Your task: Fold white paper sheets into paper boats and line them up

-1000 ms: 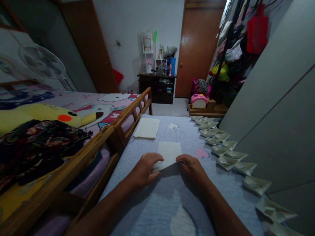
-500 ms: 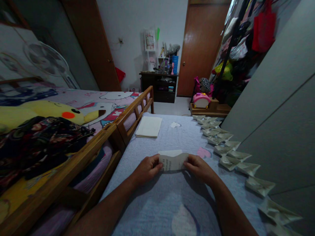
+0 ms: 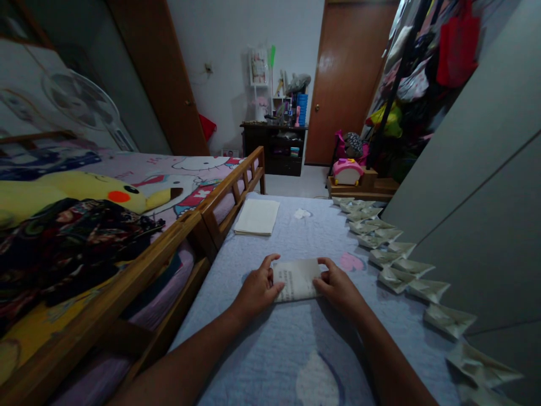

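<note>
Left hand (image 3: 257, 290) loosely spread, index finger lifted, thumb side against the paper's edge, no clear pinch. Further left of that hand, a wooden bed rail (image 3: 127, 285) alongside the quilted blue bedspread (image 3: 262, 361); ahead of the hand, a stack of blank paper (image 3: 256, 217) on the bedspread. Just right of the left hand, a folded printed paper (image 3: 296, 280) flat on the bedspread, touching both hands. Probably light, soft and easily creased; best held by its short side edges, with gentle pressure. Right hand (image 3: 338, 290) with fingers curled at that paper's right edge, pinch or mere press impossible to tell. Further right of that hand, a row of folded paper pieces (image 3: 382, 258) along the bedspread's edge.
</note>
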`<state>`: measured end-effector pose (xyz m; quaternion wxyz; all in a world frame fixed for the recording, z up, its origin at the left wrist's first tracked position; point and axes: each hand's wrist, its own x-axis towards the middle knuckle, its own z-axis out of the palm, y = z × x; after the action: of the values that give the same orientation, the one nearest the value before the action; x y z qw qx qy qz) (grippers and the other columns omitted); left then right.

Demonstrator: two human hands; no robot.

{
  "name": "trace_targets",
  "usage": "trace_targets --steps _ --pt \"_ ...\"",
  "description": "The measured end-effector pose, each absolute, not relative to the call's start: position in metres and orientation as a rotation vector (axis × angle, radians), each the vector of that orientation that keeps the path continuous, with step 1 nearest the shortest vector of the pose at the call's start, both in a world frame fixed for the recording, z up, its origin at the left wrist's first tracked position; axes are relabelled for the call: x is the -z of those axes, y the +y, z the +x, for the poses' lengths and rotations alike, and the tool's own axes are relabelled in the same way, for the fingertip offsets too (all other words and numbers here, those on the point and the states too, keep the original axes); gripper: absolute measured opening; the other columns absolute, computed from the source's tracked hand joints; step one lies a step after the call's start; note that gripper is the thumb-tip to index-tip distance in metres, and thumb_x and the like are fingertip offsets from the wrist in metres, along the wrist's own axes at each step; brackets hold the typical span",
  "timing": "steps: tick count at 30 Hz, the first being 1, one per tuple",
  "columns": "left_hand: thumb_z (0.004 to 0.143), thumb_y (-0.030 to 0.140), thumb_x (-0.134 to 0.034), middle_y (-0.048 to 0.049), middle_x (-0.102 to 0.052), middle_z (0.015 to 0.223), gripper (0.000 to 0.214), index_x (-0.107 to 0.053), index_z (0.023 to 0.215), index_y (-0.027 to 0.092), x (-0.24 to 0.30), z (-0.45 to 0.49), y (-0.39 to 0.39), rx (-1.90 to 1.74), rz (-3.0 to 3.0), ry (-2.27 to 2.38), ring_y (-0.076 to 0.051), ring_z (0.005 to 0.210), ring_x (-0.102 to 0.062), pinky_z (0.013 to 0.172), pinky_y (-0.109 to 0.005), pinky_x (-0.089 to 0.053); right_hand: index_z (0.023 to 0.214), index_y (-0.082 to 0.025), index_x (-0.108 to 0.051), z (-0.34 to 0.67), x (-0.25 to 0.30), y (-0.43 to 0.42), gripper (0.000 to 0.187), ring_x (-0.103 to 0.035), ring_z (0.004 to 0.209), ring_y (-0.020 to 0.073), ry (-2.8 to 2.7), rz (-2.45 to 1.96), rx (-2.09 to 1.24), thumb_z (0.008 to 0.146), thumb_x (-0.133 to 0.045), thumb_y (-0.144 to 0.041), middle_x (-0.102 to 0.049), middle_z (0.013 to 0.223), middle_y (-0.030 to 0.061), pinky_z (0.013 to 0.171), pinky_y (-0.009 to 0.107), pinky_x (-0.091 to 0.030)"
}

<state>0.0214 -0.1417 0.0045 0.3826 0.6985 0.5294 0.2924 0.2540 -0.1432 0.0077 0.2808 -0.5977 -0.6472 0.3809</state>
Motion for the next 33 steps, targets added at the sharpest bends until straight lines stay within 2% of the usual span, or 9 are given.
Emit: trace_targets --steps 5,9,13,19,22,33 --pt "0.083 0.02 -0.058 0.0047 -0.057 0.068 0.042 -0.053 0.124 0.021 -0.0047 0.0235 -0.1428 -0.643 1.947 1.52 -0.015 0.061 -0.057 0.06 -0.024 -0.035 0.119 -0.016 -0.049 0.2459 -0.0067 -0.147 0.042 -0.056 0.057 0.0163 -1.72 -1.725 -0.849 0.078 -0.054 -0.024 -0.056 0.06 -0.007 0.053 0.024 -0.034" --pt "0.086 0.019 -0.055 0.0035 -0.058 0.064 0.019 -0.062 0.103 0.023 -0.0056 0.0258 -0.1439 -0.572 2.022 1.531 -0.016 0.06 -0.057 0.06 -0.025 -0.034 0.115 -0.016 -0.049 0.2444 -0.0042 -0.1484 0.037 -0.058 0.06 0.0168 -1.736 -1.802 -0.735 0.079 -0.055 -0.021 -0.06 0.063 -0.0039 0.056 0.024 -0.034" --pt "0.087 0.018 -0.053 0.0007 -0.063 0.067 0.013 -0.065 0.09 0.022 -0.0051 0.0261 -0.1442 -0.579 2.056 1.519 -0.017 0.063 -0.06 0.061 -0.026 -0.035 0.106 -0.018 -0.05 0.2458 -0.0057 -0.1484 0.025 -0.059 0.062 0.0175 -1.783 -1.874 -0.692 0.082 -0.056 -0.022 -0.063 0.068 -0.0007 0.057 0.025 -0.033" --pt "0.089 0.018 -0.054 -0.0025 -0.07 0.078 0.013 -0.066 0.091 0.022 -0.0022 0.0262 -0.1441 -0.608 2.064 1.536 -0.019 0.073 -0.065 0.067 -0.026 -0.039 0.086 -0.021 -0.052 0.2457 -0.007 -0.1487 0.003 -0.06 0.067 0.0181 -1.86 -1.922 -0.633 0.085 -0.055 -0.022 -0.066 0.072 0.002 0.06 0.026 -0.032" --pt "0.089 0.017 -0.053 -0.0034 -0.071 0.081 0.014 -0.067 0.091 0.021 -0.0031 0.0269 -0.1439 -0.593 2.088 1.559 -0.019 0.075 -0.065 0.069 -0.027 -0.04 0.082 -0.022 -0.053 0.2462 -0.0066 -0.1489 0.005 -0.06 0.068 0.0179 -1.87 -1.907 -0.635 0.086 -0.054 -0.022 -0.066 0.072 0.0022 0.062 0.026 -0.033" --pt "0.092 0.017 -0.052 -0.0063 -0.073 0.097 0.017 -0.067 0.098 0.02 -0.0029 0.0296 -0.1441 -0.547 2.155 1.58 -0.021 0.088 -0.067 0.078 -0.028 -0.044 0.084 -0.02 -0.057 0.2443 -0.0086 -0.1483 0.006 -0.06 0.072 0.0179 -1.886 -1.966 -0.637 0.087 -0.052 -0.018 -0.067 0.077 0.0034 0.064 0.026 -0.032"
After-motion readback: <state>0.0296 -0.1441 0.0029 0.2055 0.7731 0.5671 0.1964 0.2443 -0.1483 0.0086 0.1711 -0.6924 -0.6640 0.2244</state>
